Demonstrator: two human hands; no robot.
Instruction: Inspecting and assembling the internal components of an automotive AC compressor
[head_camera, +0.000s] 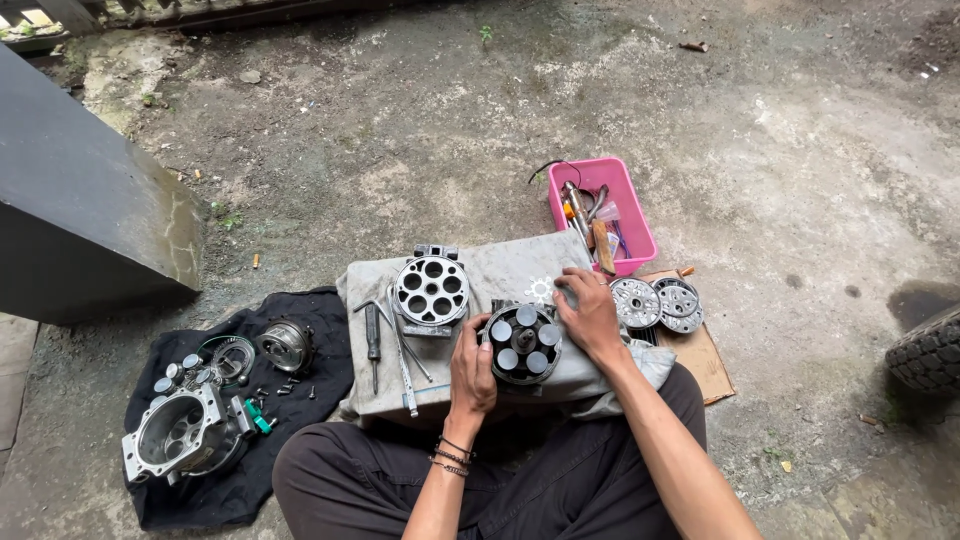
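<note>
I am gripping the round cylinder block (523, 344) with both hands: my left hand (472, 372) is clasping its nine o'clock side, my right hand (590, 312) closing at two o'clock.

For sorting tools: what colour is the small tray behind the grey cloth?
Pink tray, seen in the head view.

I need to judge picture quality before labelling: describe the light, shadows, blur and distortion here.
Head view: soft, even daylight with no hard shadows; sharp around the left hand, right hand and the cylinder block they hold; mild glare on the perforated metal disc; wide-angle bending at the edges, near the tyre.
</note>
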